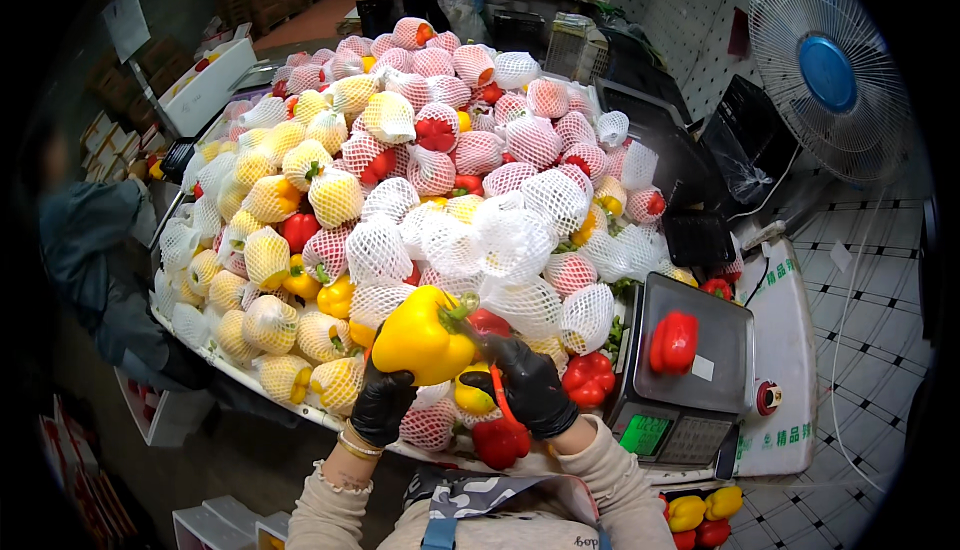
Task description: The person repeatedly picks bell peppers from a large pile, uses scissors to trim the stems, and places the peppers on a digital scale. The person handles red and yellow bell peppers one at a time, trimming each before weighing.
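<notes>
A yellow pepper [425,337] hangs over the near edge of the netted peppers [390,238], clasped in the black-gloved left hand [382,400]; the right hand [533,387] curls tightly around an orange-handled tool [502,402]. Rightward, a red pepper [673,342] rests on a scale [726,350].

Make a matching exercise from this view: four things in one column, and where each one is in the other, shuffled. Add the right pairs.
Things
1. Large bare yellow pepper
2. White wire fan with a blue hub
3. Tool with an orange handle
4. Block-shaped red pepper, lying apart from the pile

Places
A. In the black-gloved right hand
B. On the scale
C. In the black-gloved left hand
D. At the upper right of the view

Right pairs: 1-C, 2-D, 3-A, 4-B
</notes>
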A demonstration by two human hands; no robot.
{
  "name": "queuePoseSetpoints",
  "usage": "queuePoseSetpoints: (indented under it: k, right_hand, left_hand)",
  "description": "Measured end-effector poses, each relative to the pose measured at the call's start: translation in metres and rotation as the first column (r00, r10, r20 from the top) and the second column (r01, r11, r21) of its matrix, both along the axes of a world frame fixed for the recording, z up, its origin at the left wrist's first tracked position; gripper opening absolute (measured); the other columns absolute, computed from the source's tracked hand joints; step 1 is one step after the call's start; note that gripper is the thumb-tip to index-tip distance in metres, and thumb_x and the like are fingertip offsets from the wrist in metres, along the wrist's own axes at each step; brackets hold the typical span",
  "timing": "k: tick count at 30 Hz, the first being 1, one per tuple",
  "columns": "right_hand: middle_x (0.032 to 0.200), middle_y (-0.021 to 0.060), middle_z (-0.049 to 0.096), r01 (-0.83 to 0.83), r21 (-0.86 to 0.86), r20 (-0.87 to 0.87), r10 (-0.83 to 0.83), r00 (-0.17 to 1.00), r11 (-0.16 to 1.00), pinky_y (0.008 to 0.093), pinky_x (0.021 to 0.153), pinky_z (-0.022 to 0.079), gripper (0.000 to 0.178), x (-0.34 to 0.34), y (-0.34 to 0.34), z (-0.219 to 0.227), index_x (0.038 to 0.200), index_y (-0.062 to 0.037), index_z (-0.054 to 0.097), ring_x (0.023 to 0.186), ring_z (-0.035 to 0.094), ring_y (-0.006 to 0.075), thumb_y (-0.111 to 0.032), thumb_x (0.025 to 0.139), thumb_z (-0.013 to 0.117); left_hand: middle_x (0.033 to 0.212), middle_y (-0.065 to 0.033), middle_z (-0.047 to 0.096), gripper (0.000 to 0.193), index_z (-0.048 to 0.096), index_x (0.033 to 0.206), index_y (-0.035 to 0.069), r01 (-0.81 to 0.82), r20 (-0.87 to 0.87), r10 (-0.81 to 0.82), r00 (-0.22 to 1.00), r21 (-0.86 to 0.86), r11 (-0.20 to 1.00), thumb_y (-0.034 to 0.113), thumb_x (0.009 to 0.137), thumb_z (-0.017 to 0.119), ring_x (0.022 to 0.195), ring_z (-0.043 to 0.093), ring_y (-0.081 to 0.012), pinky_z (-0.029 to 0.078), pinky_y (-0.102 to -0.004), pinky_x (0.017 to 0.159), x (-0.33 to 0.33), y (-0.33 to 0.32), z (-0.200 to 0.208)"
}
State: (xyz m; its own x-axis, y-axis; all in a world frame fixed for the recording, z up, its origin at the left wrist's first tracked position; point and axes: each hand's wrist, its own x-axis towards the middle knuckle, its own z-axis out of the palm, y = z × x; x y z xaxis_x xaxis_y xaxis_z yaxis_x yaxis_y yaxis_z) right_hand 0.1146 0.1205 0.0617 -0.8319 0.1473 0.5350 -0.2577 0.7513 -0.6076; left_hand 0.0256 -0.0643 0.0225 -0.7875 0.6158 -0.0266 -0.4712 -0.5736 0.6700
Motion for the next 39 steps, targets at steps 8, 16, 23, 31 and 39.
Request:
queuePoseSetpoints:
  k: [8,16,23,31,39]
  right_hand:
    - [0.092,0.0113,0.063,-0.079,-0.669,0.149,0.238,0.96,0.739,0.0309,0.07,0.048,0.049,0.018,0.0,-0.022,0.112,0.0019,0.053,0.079,0.061,0.0178,-0.009,0.068,0.074]
    - [0.113,0.0077,0.057,-0.139,-0.852,0.104,0.424,0.9,0.505,0.0315,0.085,0.046,0.057,0.023,-0.007,-0.028,0.12,-0.0011,0.047,0.102,0.054,0.0166,-0.008,0.07,0.074]
    - [0.128,0.0137,0.042,-0.009,-0.976,0.08,0.394,0.916,0.219,0.0351,0.092,0.043,0.073,0.051,-0.007,-0.046,0.128,-0.0034,0.032,0.108,0.05,0.0214,-0.009,0.069,0.075]
    - [0.118,0.011,0.051,-0.045,-0.823,0.022,0.111,0.994,0.566,0.0363,0.093,0.039,0.076,0.111,0.035,-0.016,0.125,-0.0018,0.04,0.108,0.049,0.0219,-0.017,0.063,0.081]
    - [0.102,0.0149,0.057,0.759,-0.285,0.143,-0.757,0.638,0.585,0.0327,0.078,0.048,0.065,0.203,0.208,0.013,0.117,0.0024,0.044,0.09,0.057,0.0217,-0.012,0.064,0.079]
  left_hand:
    - [0.124,-0.0093,0.046,0.056,0.037,0.128,0.004,-0.066,-0.037,0.066,0.997,-0.001,0.998,0.001,0.078,0.061,0.116,0.044,-0.0223,0.033,-0.0344,0.101,0.028,0.012,-0.006]
    - [0.145,-0.008,0.014,0.101,0.009,0.141,0.009,0.191,-0.304,-0.316,0.899,-0.378,0.906,0.009,0.066,0.076,0.129,0.023,-0.0171,0.025,-0.034,0.104,0.035,0.012,-0.006]
    - [0.132,-0.009,0.038,0.056,0.03,0.134,0.003,0.116,-0.39,-0.234,0.89,-0.303,0.946,0.023,0.087,0.055,0.119,0.038,-0.0177,0.031,-0.0311,0.099,0.045,0.032,0.026]
    - [0.111,-0.0132,0.058,0.036,0.049,0.119,-0.003,0.26,-0.202,-0.377,0.904,-0.442,0.859,0.021,0.095,0.036,0.099,0.057,-0.0186,0.043,-0.0306,0.09,0.063,0.056,-0.007]
    - [0.09,-0.0154,0.065,0.041,0.051,0.115,-0.006,0.456,-0.051,-0.543,0.838,-0.481,0.749,0.027,0.094,0.038,0.084,0.063,-0.0206,0.047,-0.0308,0.082,0.092,0.07,-0.008]
